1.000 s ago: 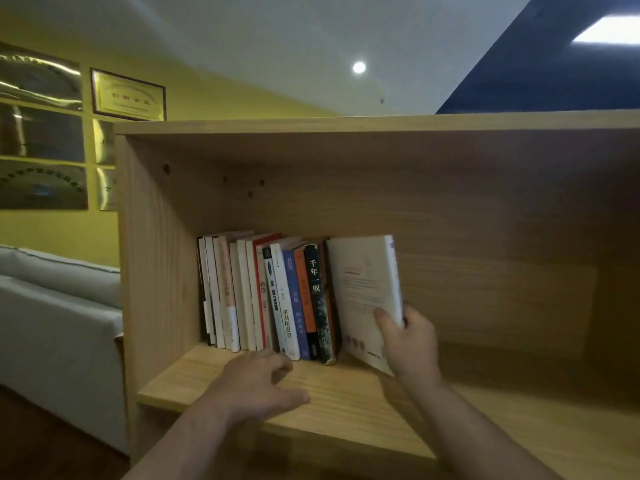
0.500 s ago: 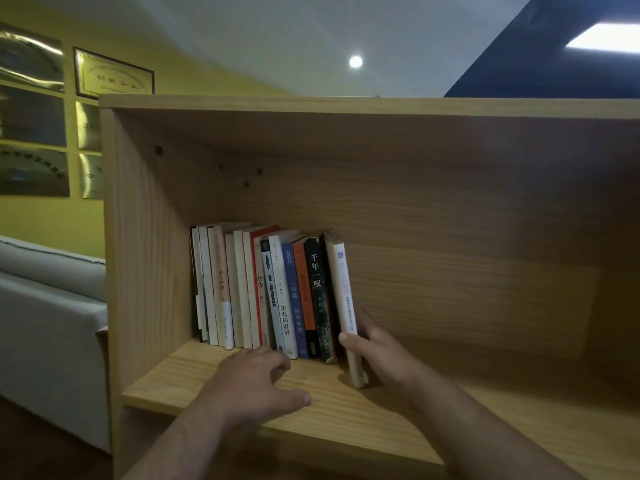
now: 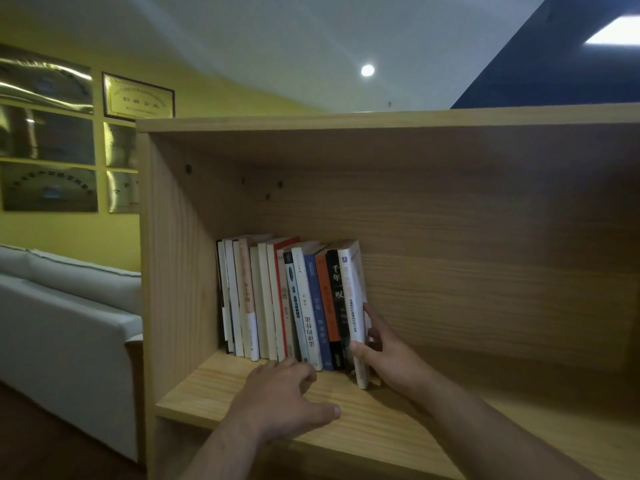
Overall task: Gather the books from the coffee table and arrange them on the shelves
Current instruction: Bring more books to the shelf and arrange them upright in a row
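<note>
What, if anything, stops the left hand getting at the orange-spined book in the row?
Nothing visible, so probably yes. The left hand rests on the shelf board before the row, and the orange-spined book faces outward, uncovered. The right hand holds the white end book, two spines over.

**Sofa, plaques and lights around the room**

A pale grey sofa (image 3: 69,306) stands at the left, its back cushions against a yellow wall (image 3: 69,230). On that wall hangs a grid of shiny gold plaques (image 3: 46,140). Beside them is a dark-framed gold certificate (image 3: 138,97) with lettering too small to read. The floor (image 3: 52,445) below the sofa is dark. Overhead, the white ceiling (image 3: 242,36) carries one small round lamp (image 3: 367,70), lit. At the upper right a deep blue surface (image 3: 536,74) meets the white, with a bright rectangular light panel (image 3: 613,31) set in it.
</note>
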